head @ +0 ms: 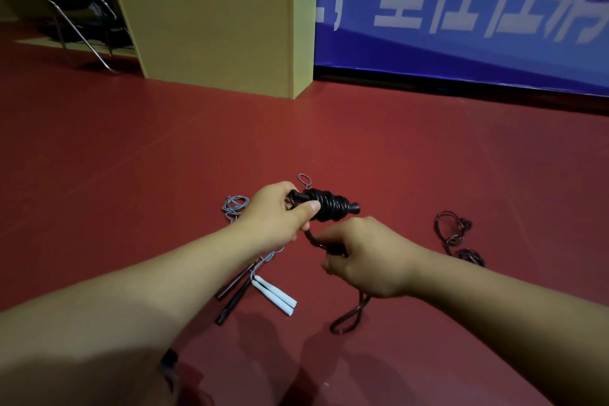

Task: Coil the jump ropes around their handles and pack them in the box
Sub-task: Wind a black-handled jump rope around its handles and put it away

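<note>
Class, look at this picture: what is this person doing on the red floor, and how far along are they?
A person is coiling a black jump rope around its handles. The left hand grips the handle end of the bundle, which already carries several turns; the right hand holds the loose rope, whose tail trails on the floor. Other ropes lie uncoiled: a grey one with white handles, a pair of dark handles, and a dark rope.

Black jump rope [329,206] coiled thick round its handles, held above the red floor; white-handled rope [275,295] lies near left, dark rope [456,234] right.
</note>
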